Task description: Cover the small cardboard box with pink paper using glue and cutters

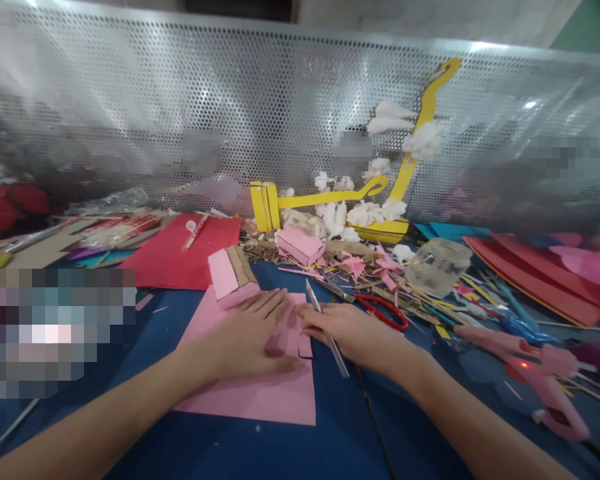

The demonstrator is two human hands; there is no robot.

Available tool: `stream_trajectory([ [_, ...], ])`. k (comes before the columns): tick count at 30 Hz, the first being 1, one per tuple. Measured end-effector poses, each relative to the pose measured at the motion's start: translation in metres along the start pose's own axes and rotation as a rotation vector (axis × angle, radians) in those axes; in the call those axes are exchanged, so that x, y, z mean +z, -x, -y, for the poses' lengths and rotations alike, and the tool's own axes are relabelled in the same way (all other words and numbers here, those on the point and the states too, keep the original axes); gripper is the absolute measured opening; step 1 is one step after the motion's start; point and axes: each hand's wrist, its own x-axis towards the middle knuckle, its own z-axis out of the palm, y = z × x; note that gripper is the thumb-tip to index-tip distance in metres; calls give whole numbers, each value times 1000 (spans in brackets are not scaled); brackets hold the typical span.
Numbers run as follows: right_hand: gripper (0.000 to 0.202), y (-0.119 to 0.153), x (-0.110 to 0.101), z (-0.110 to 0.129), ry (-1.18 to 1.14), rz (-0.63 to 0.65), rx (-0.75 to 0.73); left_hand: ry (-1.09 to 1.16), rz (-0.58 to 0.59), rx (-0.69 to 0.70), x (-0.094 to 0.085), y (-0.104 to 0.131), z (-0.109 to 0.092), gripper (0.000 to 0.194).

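My left hand (245,333) lies flat with its fingers spread on a pink paper sheet (280,403). In my right hand (347,330), a slim silver craft knife (337,355) is tucked between the fingers, its pointed end facing away from me. The fingertips of that hand touch the right edge of the pink paper, by a small cut piece (305,346). A pink-covered cardboard block (230,279) rests at the sheet's far edge, just beyond my left fingers. What lies under my left palm is hidden.
Red-handled scissors (383,310) lie beyond my right hand. A pink glue gun (540,373) with a lit light is at right. Yellow cardboard pieces (266,208) with white tufts stand before a perforated metal screen (280,100). Red sheets (175,257) and scraps cover the back.
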Motion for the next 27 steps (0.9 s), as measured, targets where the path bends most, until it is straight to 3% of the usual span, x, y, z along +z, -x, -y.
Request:
stream_trajectory([
  [6,17,0,2,2,247,-7,-129,-38,18,13,1,0,1,106],
  [13,16,-3,8,-1,220,-44,-146,-32,-36,28,4,0,1,104],
  [16,14,-3,7,0,162,-26,-114,-33,-123,80,4,-1,1,89],
  [21,15,-2,4,1,60,5,-9,-146,-276,190,-4,-1,-7,32],
  [27,18,-3,-1,5,6,67,49,-320,-347,375,-3,-4,-22,33],
])
